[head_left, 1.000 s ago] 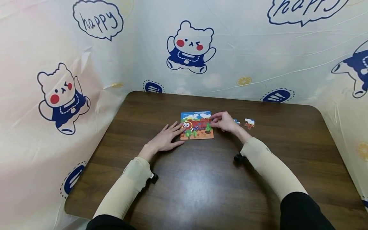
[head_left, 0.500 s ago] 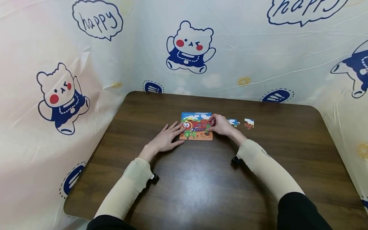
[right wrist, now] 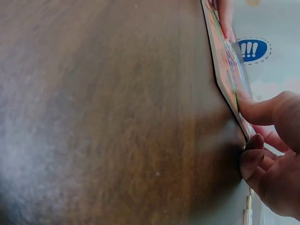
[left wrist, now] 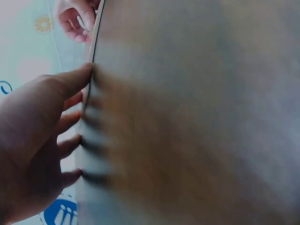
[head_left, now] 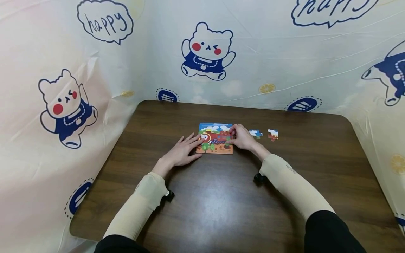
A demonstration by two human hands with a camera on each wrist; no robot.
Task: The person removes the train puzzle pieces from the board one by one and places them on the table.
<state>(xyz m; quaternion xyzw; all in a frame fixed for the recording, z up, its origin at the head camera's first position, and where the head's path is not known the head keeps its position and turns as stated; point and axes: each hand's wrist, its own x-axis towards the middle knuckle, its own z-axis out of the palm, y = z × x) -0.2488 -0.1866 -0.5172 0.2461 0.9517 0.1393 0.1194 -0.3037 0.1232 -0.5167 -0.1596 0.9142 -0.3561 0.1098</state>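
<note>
A bright jigsaw puzzle [head_left: 216, 150], showing a red train with big eyes, trees, sky and clouds, lies flat on the table. My left hand [head_left: 181, 153] is spread at its left side, with fingertips on the picture and the thumb at the lower left edge. At the right edge, my right hand [head_left: 243, 137] grips a puzzle piece [head_left: 229, 135] between thumb and index finger, partly covering it. The right wrist view shows that thumb [right wrist: 257, 111] on the picture's surface, the other fingers curled beside the board.
Two loose pieces lie right of the right hand: a blue and white one [head_left: 255, 133] and one with white and red [head_left: 273, 135]. The brown wooden table [head_left: 209, 200] meets a printed cloth backdrop [head_left: 253, 63] behind and at the sides.
My right hand has moved slightly left and down onto the puzzle's right part, uncovering the blue and white loose piece. My left hand has stayed nearly in place.
</note>
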